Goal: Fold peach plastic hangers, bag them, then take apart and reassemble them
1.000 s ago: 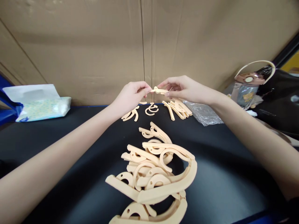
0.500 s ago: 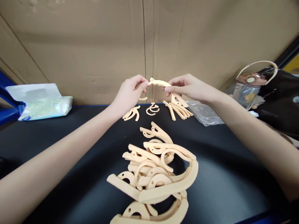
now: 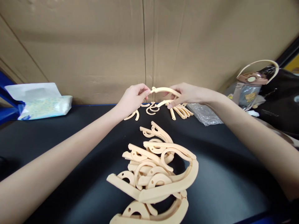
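Over the back of the table, my left hand (image 3: pixel 135 98) is closed in a pinch on the hook end of a partly assembled folding hanger (image 3: pixel 164 90), made of cream plastic. Its curved arm reaches right, to my right hand (image 3: pixel 183 93). The fingers of that hand are closed around a second hanger arm (image 3: pixel 163 103), whose free end points left below the first one. The hand hides where the two pieces lie against each other. Below are loose hooks (image 3: pixel 153 109) and a bunch of straight hanger arms (image 3: pixel 181 112).
A pile of folding hangers (image 3: pixel 168 189) spreads over the black table (image 3: pixel 224 174) in front of me. A clear plastic bag (image 3: pixel 206 115) lies at the back right, near a drink bottle (image 3: pixel 249 90). A tissue pack (image 3: pixel 45 107) is at the left, and cardboard (image 3: pixel 93 56) stands behind.
Both hands have come down slightly with the hanger piece. My right hand has turned, and the second arm now points left, below the first.
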`<state>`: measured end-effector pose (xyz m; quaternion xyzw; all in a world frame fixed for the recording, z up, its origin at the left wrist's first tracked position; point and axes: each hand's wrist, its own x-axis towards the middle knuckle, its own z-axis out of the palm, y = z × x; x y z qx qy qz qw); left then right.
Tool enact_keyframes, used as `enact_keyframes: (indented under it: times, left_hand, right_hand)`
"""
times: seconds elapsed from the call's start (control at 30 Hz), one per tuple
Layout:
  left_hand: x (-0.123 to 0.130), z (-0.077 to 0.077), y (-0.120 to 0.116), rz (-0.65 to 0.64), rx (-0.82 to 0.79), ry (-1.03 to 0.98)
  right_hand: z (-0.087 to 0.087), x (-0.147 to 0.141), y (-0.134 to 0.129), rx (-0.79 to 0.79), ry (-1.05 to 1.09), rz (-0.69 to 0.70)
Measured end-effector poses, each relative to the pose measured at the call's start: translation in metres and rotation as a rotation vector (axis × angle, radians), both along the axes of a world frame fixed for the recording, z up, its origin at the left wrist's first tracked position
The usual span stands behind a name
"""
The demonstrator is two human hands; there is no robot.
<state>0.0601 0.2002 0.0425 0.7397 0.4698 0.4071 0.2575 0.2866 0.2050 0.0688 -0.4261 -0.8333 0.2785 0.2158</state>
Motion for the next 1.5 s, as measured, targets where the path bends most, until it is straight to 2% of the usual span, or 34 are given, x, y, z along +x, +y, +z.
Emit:
enact_keyframes:
  times: [0.13,0.23,0.3,0.37,0.47,0.57,0.7,0.83,0.97,1.1,1.17,1.23,1.3,1.37,1.5]
  left_hand:
    - [0.003,0.002,-0.004,-0.023,-0.098,-0.080]
    - [0.007,0.004,-0.011,-0.066,-0.188,-0.145]
    - [0.010,0.005,-0.015,-0.096,-0.243,-0.177]
    - [0.012,0.007,-0.018,-0.118,-0.293,-0.194]
    - [0.013,0.005,-0.018,-0.128,-0.347,-0.199]
    - [0.018,-0.002,-0.015,-0.095,-0.324,-0.208]
    - [0.030,-0.019,-0.013,-0.040,-0.256,-0.187]
    - [0.034,-0.032,-0.006,-0.042,-0.232,-0.125]
    - [0.024,-0.040,0.024,0.067,-0.146,-0.061]
    - [0.014,-0.051,0.049,0.187,-0.123,0.026]
    - [0.012,-0.054,0.051,0.222,-0.116,0.033]
    - [0.013,-0.054,0.047,0.236,-0.102,0.008]
    - [0.014,-0.048,0.040,0.207,-0.117,-0.036]
    - [0.014,-0.038,0.032,0.121,-0.192,-0.075]
    - [0.007,-0.022,0.019,-0.134,-0.547,-0.297]
  right_hand:
    - [-0.001,-0.007,-0.007,0.075,-0.031,-0.053]
    - [-0.006,-0.012,-0.010,0.385,-0.097,-0.126]
    - [-0.010,-0.015,-0.012,0.677,-0.279,-0.180]
    - [-0.013,-0.017,-0.014,0.887,-0.526,-0.198]
    - [-0.017,-0.018,-0.014,0.985,-0.765,-0.154]
    - [-0.024,-0.020,-0.008,0.927,-0.786,-0.173]
    - [-0.035,-0.017,0.008,0.687,-0.635,-0.290]
    - [-0.039,-0.007,0.020,0.468,-0.302,-0.355]
    - [-0.033,-0.003,0.022,0.298,0.059,-0.312]
    - [-0.025,-0.003,0.025,0.341,0.221,-0.301]
    - [-0.021,-0.001,0.028,0.354,0.314,-0.362]
    - [-0.018,0.001,0.030,0.264,0.469,-0.427]
    - [-0.015,0.003,0.030,0.152,0.628,-0.473]
    - [-0.014,0.002,0.029,0.077,0.715,-0.501]
    - [-0.019,-0.001,0.028,0.040,0.682,-0.538]
